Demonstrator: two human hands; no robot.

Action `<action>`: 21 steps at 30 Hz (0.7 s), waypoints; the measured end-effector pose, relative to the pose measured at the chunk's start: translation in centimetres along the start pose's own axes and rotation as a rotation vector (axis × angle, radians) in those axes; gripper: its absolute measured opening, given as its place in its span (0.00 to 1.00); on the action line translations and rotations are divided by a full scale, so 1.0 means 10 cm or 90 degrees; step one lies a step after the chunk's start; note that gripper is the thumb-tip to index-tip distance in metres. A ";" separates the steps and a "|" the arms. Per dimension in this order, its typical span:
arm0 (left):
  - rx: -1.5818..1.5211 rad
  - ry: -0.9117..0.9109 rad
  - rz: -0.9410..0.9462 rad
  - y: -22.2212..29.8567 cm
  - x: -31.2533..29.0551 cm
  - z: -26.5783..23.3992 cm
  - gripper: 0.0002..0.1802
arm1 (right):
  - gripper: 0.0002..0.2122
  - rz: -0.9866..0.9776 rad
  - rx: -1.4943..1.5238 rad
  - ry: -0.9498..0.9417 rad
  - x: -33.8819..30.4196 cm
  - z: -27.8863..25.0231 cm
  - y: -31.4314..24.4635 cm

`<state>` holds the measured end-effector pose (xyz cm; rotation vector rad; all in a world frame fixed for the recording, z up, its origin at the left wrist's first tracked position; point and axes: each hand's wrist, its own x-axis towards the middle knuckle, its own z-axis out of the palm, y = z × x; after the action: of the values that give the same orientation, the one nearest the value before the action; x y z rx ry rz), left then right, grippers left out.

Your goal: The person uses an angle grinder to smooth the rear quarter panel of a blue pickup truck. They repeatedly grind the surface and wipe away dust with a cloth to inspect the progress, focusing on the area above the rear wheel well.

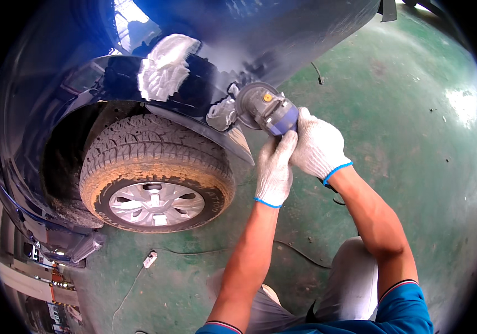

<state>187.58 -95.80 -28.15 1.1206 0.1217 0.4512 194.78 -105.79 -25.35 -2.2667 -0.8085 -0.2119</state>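
Note:
Both my hands, in white knit gloves with blue cuffs, hold an angle grinder (274,111) with a round disc and a blue-grey body. My right hand (319,142) is wrapped round the rear of its body. Just below, my left hand (276,167) grips the body's near side. The disc end is at the dark blue car body panel (194,78), behind the wheel arch; whether it touches cannot be made out. Beside the disc lies a bare, sanded grey patch (222,114). A larger whitish sanded patch (169,67) sits above the wheel arch.
A muddy tyre with a silver alloy wheel (158,203) stands left of my arms. Across the green floor (416,183) runs a dark cord (300,253), with a white plug connector (150,259) near the wheel. A short cable end (321,80) lies further off.

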 end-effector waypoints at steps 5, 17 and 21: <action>0.026 -0.009 0.012 0.13 -0.01 -0.04 0.23 | 0.19 0.005 0.004 -0.019 0.02 -0.10 -0.13; 0.464 -0.027 -0.187 -0.47 -0.17 -0.28 0.42 | 0.31 0.029 0.283 -0.062 -0.30 0.45 0.74; 0.697 -0.050 -0.073 -1.02 -0.67 0.06 0.46 | 0.20 0.335 0.602 -0.141 -0.69 0.75 1.35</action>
<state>184.67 -102.68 -37.78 2.1875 0.3901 0.2150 196.95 -111.56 -41.05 -1.5120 -0.2722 0.5644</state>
